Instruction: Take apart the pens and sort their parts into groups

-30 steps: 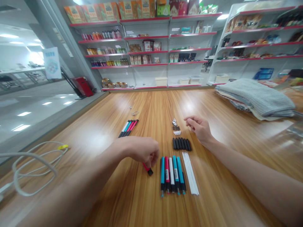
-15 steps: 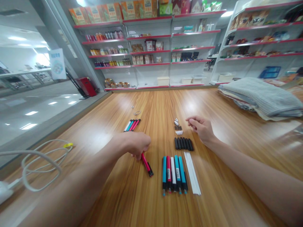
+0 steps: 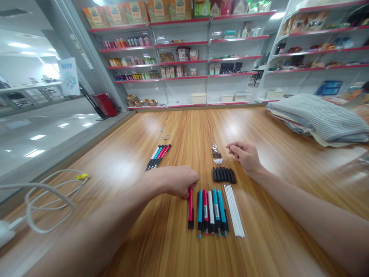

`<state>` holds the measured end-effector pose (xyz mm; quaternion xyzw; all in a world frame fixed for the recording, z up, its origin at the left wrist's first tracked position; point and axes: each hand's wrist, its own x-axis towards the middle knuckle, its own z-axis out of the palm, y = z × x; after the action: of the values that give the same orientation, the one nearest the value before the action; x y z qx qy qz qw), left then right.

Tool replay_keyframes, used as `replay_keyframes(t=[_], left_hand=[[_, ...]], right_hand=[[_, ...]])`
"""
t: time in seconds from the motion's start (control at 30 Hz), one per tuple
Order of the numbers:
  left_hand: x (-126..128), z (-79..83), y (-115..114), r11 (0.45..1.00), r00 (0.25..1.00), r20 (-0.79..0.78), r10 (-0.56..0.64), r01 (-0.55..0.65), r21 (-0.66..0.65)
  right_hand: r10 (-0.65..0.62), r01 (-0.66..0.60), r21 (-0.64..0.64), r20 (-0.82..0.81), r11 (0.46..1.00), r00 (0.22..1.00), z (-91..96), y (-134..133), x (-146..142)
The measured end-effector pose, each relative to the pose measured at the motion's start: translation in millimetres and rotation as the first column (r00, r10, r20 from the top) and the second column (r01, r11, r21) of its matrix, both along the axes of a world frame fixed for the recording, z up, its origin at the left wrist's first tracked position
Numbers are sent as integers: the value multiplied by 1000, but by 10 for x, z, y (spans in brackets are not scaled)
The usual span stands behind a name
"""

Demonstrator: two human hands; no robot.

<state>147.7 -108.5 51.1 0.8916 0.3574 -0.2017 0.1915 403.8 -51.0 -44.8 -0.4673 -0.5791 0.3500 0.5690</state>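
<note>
My left hand [image 3: 184, 181] is closed on the top end of a pink-red pen barrel [image 3: 190, 209], which has a black clip part at its near end. This barrel lies just left of a row of blue, red and white pen barrels [image 3: 211, 207]. My right hand [image 3: 241, 153] rests on the table with curled fingers, and nothing shows in it. Left of it lie small metal tips [image 3: 215, 148], dark springs [image 3: 216, 155] and little white pieces [image 3: 218, 161]. Below them are several black grips [image 3: 224, 175] and thin white refills [image 3: 234, 211].
Several whole pens [image 3: 158, 157] lie beyond my left forearm, with a thin ring [image 3: 167, 137] behind them. A white cable [image 3: 54, 200] coils at the left, and folded cloths [image 3: 319, 117] are stacked at the right. Stocked shelves [image 3: 184, 61] stand past the table [image 3: 190, 127].
My left hand has moved right with the red pen barrel, which has turned from slanted to nearly parallel with the row. The pens at the left show more fully. My right hand has stayed put.
</note>
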Motion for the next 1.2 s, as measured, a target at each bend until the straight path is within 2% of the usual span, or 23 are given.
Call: replay_keyframes(t=[0.2,0.57,0.77,0.87,0.93,1.07,1.2], left_hand=[[-8,-60,-11,999,999,26,-35,34,34],[54,-28,-113,990,996,-10,-85,85,109],[52,13,-137,993,998,-58,-33,39,109],[-92,7,25,986,991,-104,88,-72,151],[-262,-22,213,949,970,-115,213,-178,259],[-615,-146,608,793,874,-14,485,-433,429],[-752,-294,799,748,853,24,521,-470,469]], right_hand=[[9,-10,9,4,1000,1000,-5,9,-4],[-7,6,23,40,1000,999,-8,-3,-10],[-11,10,25,31,1000,999,25,-19,-26],[-2,1,25,24,1000,1000,43,-28,-25],[-1,1,24,22,1000,1000,48,-28,-26],[-10,9,26,34,1000,999,37,-15,-27],[-10,8,28,38,1000,999,18,-7,-22]])
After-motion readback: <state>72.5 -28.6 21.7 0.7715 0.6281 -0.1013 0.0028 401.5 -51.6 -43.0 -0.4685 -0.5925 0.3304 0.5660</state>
